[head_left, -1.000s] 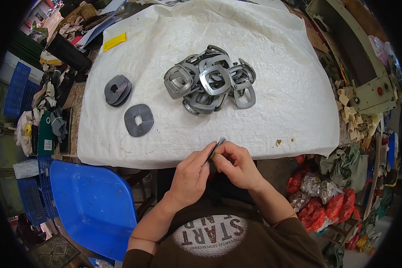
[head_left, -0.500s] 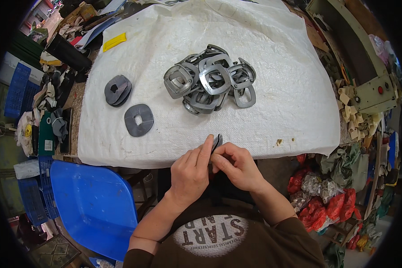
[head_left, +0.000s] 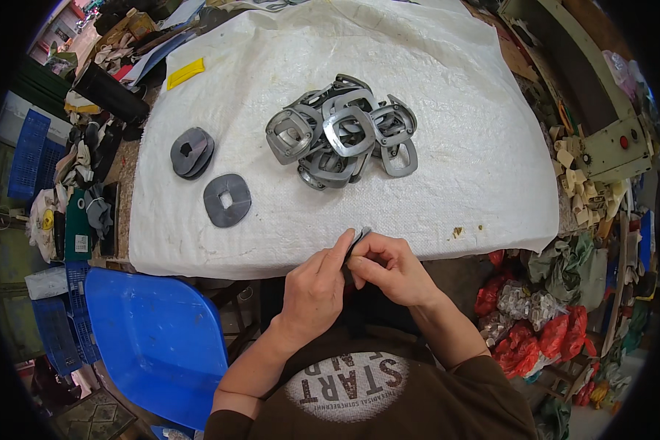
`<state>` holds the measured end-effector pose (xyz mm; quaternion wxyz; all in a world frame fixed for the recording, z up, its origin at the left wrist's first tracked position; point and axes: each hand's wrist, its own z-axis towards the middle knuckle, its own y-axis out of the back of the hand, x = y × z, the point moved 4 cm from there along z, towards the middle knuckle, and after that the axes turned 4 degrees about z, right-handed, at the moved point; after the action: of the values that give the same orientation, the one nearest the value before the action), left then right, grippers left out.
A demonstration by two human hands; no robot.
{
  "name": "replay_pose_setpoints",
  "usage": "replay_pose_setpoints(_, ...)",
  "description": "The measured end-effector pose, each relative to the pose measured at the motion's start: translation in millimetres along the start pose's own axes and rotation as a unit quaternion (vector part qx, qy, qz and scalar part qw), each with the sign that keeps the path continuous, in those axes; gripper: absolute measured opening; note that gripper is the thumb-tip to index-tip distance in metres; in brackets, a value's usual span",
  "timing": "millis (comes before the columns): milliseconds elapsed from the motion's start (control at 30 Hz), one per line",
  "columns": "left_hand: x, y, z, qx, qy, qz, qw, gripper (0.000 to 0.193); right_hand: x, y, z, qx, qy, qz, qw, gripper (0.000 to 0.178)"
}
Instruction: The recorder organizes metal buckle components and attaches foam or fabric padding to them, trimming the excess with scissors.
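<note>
Between my two hands, at the near edge of the white-covered table, stands a small dark grey piece [head_left: 358, 236], seen edge-on and mostly hidden by fingers. My left hand [head_left: 314, 284] grips it from the left, its index finger stretched along it. From the right, my right hand [head_left: 390, 268] pinches it between thumb and fingers. Beyond them lies a heap of grey metal buckle-like frames [head_left: 348, 132]. To the left rest a flat grey rounded pad with a square hole [head_left: 227, 213] and a small stack of similar pads [head_left: 192, 163].
White woven sheeting [head_left: 462, 176] covers the table. A yellow packet [head_left: 185, 74] lies far left, near a black cylinder [head_left: 111, 92]. A blue plastic tub [head_left: 154, 345] stands below the left edge. Red bags [head_left: 517, 348] sit low right; a green machine [head_left: 616, 150] borders the right.
Both hands stay together on the grey piece, with a slight shift of the fingers; the right fingertips now sit a little higher around it. The view has shifted slightly.
</note>
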<state>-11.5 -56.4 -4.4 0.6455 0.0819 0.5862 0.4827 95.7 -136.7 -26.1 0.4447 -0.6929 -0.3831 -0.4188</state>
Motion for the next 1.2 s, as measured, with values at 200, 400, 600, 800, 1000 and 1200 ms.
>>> replay_pose_setpoints(200, -0.3, 4.4, 2.1, 0.057, 0.045, -0.130, 0.989, 0.042, -2.6, -1.2, -2.3, -0.013, 0.031, 0.000, 0.999, 0.010)
replay_pose_setpoints(400, 3.5, 7.2, 1.6, 0.090, 0.069, -0.154, 0.982, 0.035, 4.4, -3.7, -3.4, -0.019, 0.076, -0.096, 0.992, 0.008)
replay_pose_setpoints(600, 12.9, 2.5, -4.1, 0.054, 0.131, -0.164, 0.976, 0.028, 6.6, -4.2, -4.5, -0.021, 0.117, -0.148, 0.982, 0.007)
replay_pose_setpoints(800, 15.1, 0.9, -2.9, 0.111, 0.173, -0.229, 0.952, 0.029, 5.4, 0.2, -7.1, -0.032, 0.092, -0.134, 0.986, 0.009)
replay_pose_setpoints(1000, 5.1, 4.0, 9.3, 0.137, 0.075, -0.092, 0.983, 0.031, 11.1, 2.9, -5.5, -0.037, 0.160, -0.245, 0.955, 0.004)
replay_pose_setpoints(1200, 3.1, 2.2, 10.3, 0.127, 0.025, -0.049, 0.990, 0.023, 15.8, 4.6, -4.7, -0.014, 0.189, -0.288, 0.939, 0.002)
